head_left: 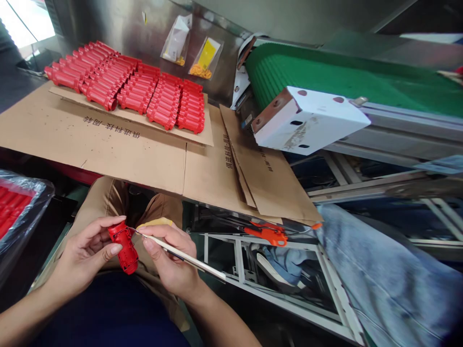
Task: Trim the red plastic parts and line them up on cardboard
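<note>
My left hand [88, 248] holds a red plastic part [125, 248] above my lap, thumb on one side and fingers around its upper end. The part is tubular with ribs and cut-outs. Between the thumb and fingers of my right hand [171, 255] is a slim pale-handled tool [195, 261], slanting down to the right. Its thin dark tip reaches the upper side of the red part; whether it touches is hard to tell. Something yellow [155, 222] shows along my right index finger, its kind unclear.
Rows of similar red parts [133, 86] lie on cardboard [144, 159] ahead. Two bags [206, 58] with yellow pieces lie behind. A green conveyor belt [325, 77] with a white end bracket [311, 118] is at right. Orange-handled scissors [267, 233] hang below the table edge. A person's denim-covered leg [383, 270] is lower right.
</note>
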Demonstrator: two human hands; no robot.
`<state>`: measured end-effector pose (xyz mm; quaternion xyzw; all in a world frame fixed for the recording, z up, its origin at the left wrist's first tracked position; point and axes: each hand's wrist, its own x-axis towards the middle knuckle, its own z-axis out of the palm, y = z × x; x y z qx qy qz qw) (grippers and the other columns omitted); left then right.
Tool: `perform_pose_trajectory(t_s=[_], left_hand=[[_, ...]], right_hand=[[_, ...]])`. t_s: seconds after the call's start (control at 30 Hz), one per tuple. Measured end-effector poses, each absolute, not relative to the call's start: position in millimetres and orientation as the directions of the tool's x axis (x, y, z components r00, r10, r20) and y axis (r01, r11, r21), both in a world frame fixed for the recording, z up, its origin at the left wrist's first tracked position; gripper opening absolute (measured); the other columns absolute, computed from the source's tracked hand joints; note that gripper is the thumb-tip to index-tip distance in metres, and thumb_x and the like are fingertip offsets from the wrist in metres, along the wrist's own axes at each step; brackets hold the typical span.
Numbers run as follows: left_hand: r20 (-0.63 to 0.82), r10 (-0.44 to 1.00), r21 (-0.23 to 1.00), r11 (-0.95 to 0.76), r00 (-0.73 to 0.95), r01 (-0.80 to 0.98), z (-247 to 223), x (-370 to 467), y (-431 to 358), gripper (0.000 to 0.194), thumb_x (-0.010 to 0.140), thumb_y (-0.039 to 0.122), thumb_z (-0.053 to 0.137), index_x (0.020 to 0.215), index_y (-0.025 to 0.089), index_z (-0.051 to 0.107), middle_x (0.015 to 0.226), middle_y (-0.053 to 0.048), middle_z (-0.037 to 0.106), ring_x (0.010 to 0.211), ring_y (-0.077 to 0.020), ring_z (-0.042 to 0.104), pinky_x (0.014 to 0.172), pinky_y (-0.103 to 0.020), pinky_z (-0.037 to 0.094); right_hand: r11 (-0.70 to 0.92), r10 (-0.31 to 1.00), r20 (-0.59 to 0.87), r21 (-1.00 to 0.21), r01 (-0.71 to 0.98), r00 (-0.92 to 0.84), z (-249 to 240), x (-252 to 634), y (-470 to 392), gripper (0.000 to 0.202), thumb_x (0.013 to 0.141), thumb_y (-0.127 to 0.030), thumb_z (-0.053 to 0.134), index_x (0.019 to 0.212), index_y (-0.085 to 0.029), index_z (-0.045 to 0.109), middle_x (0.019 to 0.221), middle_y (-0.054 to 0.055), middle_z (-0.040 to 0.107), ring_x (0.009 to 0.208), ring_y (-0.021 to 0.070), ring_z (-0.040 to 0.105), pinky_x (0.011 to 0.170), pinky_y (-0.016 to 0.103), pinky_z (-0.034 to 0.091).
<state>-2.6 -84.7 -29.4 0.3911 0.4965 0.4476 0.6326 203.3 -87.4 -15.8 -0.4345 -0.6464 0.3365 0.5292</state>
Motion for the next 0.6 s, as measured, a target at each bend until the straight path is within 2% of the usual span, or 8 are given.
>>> perform_pose_trajectory(t_s=[0.13,0.37,0.6], left_hand=[[-0.297,0.950,0.935,0.309,0.094,-0.173,-28,-2,-85,0.038,0.080,0.039,0.095,0.116,0.031,0.087,0.110,-0.007,0.084,0.102,-0.0263,0.081,0.092,-0.030,0.066],[-0.149,0.978,0.982,0.164,0.145,-0.096,-44,-8,-81,0.040,0.085,0.035,0.091,0.123,0.027,0.083,0.106,-0.007,0.085,0.096,-0.0257,0.084,0.088,-0.031,0.069],[-0.080,0.983,0.987,0.101,0.163,-0.123,-44,-9,-81,0.037,0.087,0.027,0.090,0.123,0.035,0.082,0.106,-0.001,0.086,0.093,-0.0195,0.084,0.083,-0.021,0.067]], right_hand=[[0.385,0.922,0.381,-0.896,0.221,-0.064,-18,205,-88,0.013,0.102,-0.020,0.069,0.109,-0.021,0.080,0.102,0.007,0.086,0.089,0.0181,0.079,0.081,0.029,0.062],[0.418,0.908,0.414,-0.886,0.201,-0.062,-13,205,-90,0.017,0.100,-0.014,0.070,0.112,-0.020,0.079,0.106,0.008,0.085,0.094,0.0181,0.079,0.086,0.029,0.062],[0.468,0.883,0.462,-0.855,0.224,-0.083,-15,202,-92,0.020,0.100,-0.013,0.070,0.117,-0.019,0.078,0.110,0.010,0.084,0.098,0.0195,0.077,0.089,0.032,0.063]])
